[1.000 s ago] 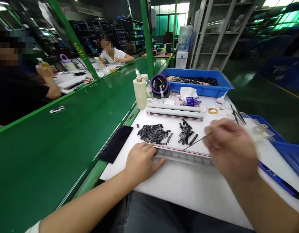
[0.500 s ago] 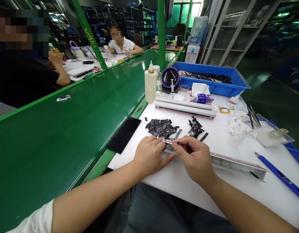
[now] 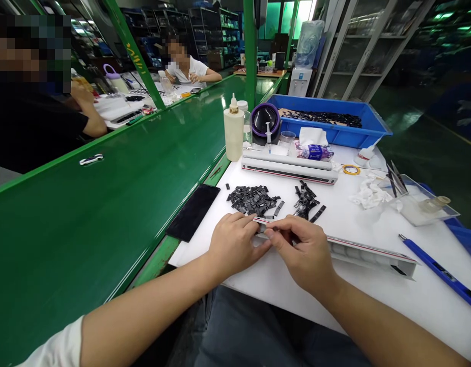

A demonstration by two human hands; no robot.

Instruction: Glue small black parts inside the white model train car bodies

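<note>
My left hand (image 3: pixel 235 244) rests on the white table (image 3: pixel 296 290), its fingers curled against the left end of a long clear plastic tube (image 3: pixel 368 252) with a red stripe. My right hand (image 3: pixel 304 252) meets it there, thumb and fingers pinched at the tube's end on something too small to make out. Just beyond my hands lie two heaps of small black parts, one larger (image 3: pixel 252 199) and one smaller (image 3: pixel 307 200).
A second tube (image 3: pixel 288 169), a cream bottle (image 3: pixel 233 130), a purple-rimmed cup (image 3: pixel 265 120), a blue bin of black parts (image 3: pixel 330 122), a tape ring (image 3: pixel 351 169), tissue (image 3: pixel 370 193), a clear tray (image 3: pixel 422 204) and a blue tool (image 3: pixel 437 270) share the table. A dark phone (image 3: pixel 193 211) lies left. Two people sit across the green conveyor (image 3: pixel 105 204).
A second ago my right hand hovered to the right holding a thin tool. It has since come left to the tube's end beside my left hand, and the view has shifted slightly.
</note>
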